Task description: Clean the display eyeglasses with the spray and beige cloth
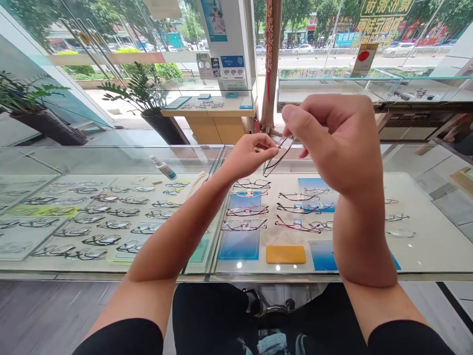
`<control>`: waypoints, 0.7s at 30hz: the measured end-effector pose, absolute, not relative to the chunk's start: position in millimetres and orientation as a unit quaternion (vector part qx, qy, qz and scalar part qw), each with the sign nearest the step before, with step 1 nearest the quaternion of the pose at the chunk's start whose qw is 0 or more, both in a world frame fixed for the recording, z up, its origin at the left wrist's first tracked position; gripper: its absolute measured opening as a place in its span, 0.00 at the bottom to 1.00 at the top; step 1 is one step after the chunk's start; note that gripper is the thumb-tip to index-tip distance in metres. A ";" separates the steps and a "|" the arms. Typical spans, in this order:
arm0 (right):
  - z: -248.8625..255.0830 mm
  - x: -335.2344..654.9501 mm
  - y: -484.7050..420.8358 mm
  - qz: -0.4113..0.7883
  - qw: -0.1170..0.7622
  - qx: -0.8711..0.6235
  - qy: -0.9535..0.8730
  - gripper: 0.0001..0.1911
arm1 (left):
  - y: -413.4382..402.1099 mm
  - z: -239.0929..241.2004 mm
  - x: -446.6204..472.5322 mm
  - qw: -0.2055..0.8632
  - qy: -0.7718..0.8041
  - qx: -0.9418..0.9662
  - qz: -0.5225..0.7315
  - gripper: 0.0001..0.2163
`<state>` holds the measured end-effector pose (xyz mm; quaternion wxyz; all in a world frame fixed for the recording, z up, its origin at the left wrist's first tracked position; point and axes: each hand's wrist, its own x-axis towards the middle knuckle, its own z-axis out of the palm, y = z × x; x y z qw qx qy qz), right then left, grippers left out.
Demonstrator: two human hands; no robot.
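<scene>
Above the glass counter, a pair of thin dark-framed eyeglasses (278,161) hangs tilted between my two hands. My left hand (251,154) pinches one side of the frame between thumb and fingers. Closer to the camera, my right hand (338,140) is closed, with its thumb and forefinger on the upper end of the glasses. The right fingertips are partly hidden behind the thumb. Below, inside the display case, rows of eyeglasses (251,211) lie on blue cards (240,245), beside an orange-yellow case (286,254).
A spray bottle (163,167) and a pale cloth (195,185) rest on the counter to the left. More glasses fill the left case (103,224). Potted plants (142,93), a small display counter (218,116) and a wooden post (271,64) stand beyond, near the windows.
</scene>
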<state>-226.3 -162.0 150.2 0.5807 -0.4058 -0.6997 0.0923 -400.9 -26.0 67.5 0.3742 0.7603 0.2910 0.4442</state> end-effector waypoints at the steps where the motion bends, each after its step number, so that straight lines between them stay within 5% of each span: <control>1: 148.8 -227.9 -159.9 0.096 0.579 -0.406 -0.701 0.23 | -32.9 75.8 -410.8 0.381 0.288 0.759 0.442 0.08; 9: 137.2 -234.9 -142.4 0.115 0.558 -0.418 -0.708 0.19 | -77.6 119.4 -448.4 0.413 0.238 0.695 0.539 0.14; 21: 120.2 -252.2 -122.8 0.264 0.623 -0.326 -0.660 0.10 | -84.6 118.8 -453.5 0.455 0.198 0.676 0.544 0.15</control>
